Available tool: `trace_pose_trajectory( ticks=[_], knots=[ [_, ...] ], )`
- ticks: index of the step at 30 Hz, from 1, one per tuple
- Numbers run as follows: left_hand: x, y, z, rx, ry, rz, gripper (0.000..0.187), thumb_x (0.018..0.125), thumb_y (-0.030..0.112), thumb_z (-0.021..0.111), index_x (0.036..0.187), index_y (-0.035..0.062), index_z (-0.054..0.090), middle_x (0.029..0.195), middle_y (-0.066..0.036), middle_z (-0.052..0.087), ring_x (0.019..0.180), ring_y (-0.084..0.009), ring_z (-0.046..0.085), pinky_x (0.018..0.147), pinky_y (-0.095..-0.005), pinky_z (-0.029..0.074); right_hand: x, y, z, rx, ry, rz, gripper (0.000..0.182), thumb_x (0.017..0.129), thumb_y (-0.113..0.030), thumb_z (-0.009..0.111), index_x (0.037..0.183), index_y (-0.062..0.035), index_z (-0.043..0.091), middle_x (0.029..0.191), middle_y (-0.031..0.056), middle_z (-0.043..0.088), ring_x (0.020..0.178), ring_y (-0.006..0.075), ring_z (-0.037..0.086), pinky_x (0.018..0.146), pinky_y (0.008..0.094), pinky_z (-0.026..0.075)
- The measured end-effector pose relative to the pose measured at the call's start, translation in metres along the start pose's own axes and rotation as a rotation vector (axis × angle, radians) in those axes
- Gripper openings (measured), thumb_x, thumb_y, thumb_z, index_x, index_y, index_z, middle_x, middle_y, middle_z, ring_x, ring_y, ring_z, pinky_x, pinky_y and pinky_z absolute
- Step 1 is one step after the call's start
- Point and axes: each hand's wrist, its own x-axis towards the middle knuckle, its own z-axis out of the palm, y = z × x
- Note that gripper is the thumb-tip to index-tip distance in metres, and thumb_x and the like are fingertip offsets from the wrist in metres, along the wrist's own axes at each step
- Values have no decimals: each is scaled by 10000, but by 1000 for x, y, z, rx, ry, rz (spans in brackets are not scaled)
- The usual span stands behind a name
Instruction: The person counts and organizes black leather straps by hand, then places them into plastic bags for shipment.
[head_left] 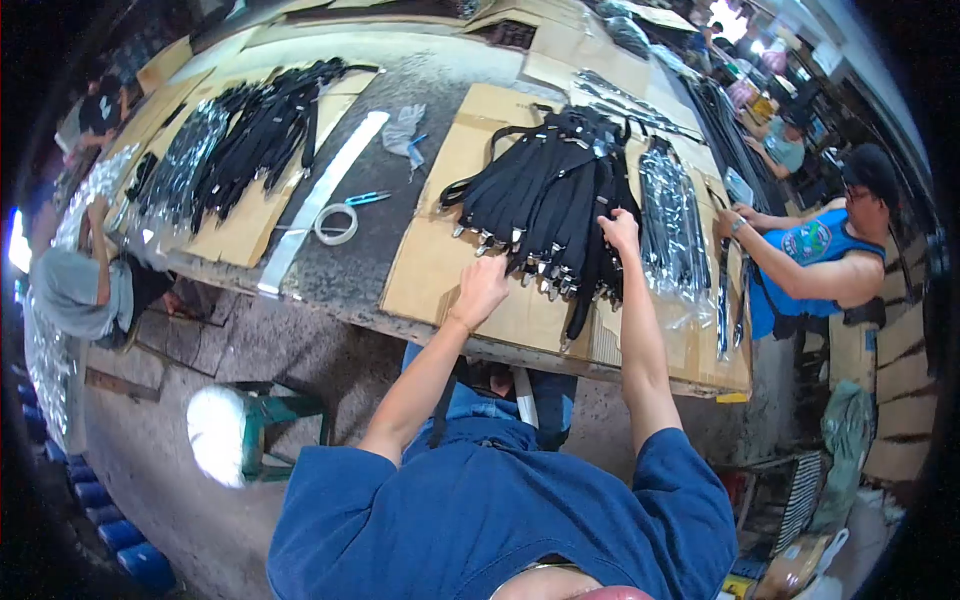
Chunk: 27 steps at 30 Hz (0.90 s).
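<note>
We stretched our 2 forearms (645, 350) forward, angled toward each other. Our left hand (484, 286) showed its back, with the fingertips hard to see; our right hand (621, 230) reached farther ahead, fingers curled.

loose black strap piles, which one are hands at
The pile right of the tape roll, left hand and right hand at it; the other pile is left of the roll.
</note>
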Motion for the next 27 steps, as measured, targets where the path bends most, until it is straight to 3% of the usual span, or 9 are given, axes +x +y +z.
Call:
trace_pose_trajectory(
  ticks=[3, 6, 10, 13, 16, 17, 22, 25, 27],
  knots=[
    [-12, 8, -14, -23, 403, -10, 185, 736, 32, 555, 916, 22, 516, 847, -188, 608, 799, -419, 589, 672, -494, 468, -5, -2, -3, -13, 113, -39, 487, 758, -315, 706, 1102, 20, 621, 1024, 210, 660, 1003, 322, 627, 888, 385, 476],
    [-16, 6, -16, -80, 425, -108, 224, 769, 20, 525, 987, 17, 474, 917, -242, 590, 786, -437, 607, 685, -516, 478, -28, -10, -15, 64, 152, -23, 485, 762, -314, 704, 1105, 18, 619, 1010, 198, 666, 997, 322, 628, 887, 383, 476],
    [-22, 2, -25, -229, 56, -219, 399, 807, 169, 624, 1129, 13, 446, 987, -281, 607, 919, -430, 600, 788, -500, 475, -137, -17, -37, 298, 94, -18, 447, 753, -275, 701, 1078, 21, 618, 930, 199, 664, 893, 334, 642, 814, 395, 488],
    [-25, -16, -12, -385, -53, -202, 553, 792, 227, 673, 1235, 6, 428, 1022, -281, 613, 945, -403, 609, 830, -462, 478, -218, 4, -15, 198, 35, -91, 483, 772, -245, 707, 1174, -21, 561, 1049, 203, 588, 1001, 347, 571, 867, 412, 451],
    [-36, -42, 5, -449, 94, -23, 604, 788, 217, 682, 1286, -3, 421, 1027, -255, 623, 925, -382, 620, 839, -434, 484, -261, 0, -3, 175, -41, -39, 537, 768, -207, 721, 1221, -9, 512, 1132, 232, 529, 1067, 373, 505, 925, 420, 407],
    [-41, -47, 13, -641, 47, -135, 540, 786, 179, 676, 1253, -6, 477, 1037, -237, 625, 947, -374, 614, 861, -412, 481, -268, 3, 1, 173, -70, -49, 537, 768, -207, 721, 1221, -9, 512, 1132, 232, 529, 1067, 373, 505, 925, 420, 407],
    [-65, -30, 6, -70, 395, 58, 491, 754, 220, 724, 1191, 46, 583, 1223, -192, 536, 1152, -344, 498, 980, -421, 414, -271, -33, 1, 169, 387, -194, 432, 810, -150, 681, 1177, 11, 521, 1103, 211, 525, 1041, 331, 516, 889, 407, 424],
    [-90, -35, -8, -185, 641, -124, 385, 750, 206, 722, 1084, 43, 621, 1195, -158, 542, 1168, -333, 471, 980, -414, 406, -263, -60, 14, 621, -50, -193, 270, 878, -114, 611, 1097, 38, 567, 884, 120, 608, 760, 181, 569, 678, 307, 461],
    [-112, -77, -15, -161, 791, -276, 322, 765, 206, 703, 1030, 35, 636, 1134, -161, 571, 1117, -322, 512, 941, -410, 426, -262, -79, 28, 605, -172, -314, 271, 886, -117, 604, 1103, 40, 564, 873, 114, 610, 753, 176, 565, 678, 305, 457]
  ],
)
